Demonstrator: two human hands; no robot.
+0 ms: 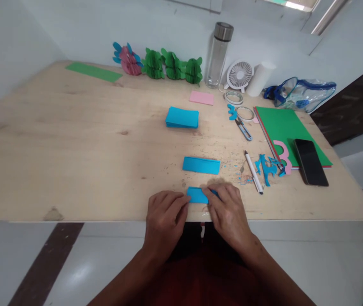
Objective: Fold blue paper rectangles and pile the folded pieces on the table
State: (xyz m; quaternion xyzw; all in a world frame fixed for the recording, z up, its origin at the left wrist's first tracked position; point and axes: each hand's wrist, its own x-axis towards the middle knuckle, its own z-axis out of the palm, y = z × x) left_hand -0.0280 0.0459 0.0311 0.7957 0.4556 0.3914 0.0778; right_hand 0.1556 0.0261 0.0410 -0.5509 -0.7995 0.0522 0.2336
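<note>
A dark red garment is worn, both forearms bare.

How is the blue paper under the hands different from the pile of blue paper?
The blue strip has the left hand and right hand on it; nobody touches the blue pile.
The strip looks narrow and thin, while the pile is wider and stacked thicker.
The strip lies near the table's front edge; the pile sits farther back.
Both are bright blue.
</note>
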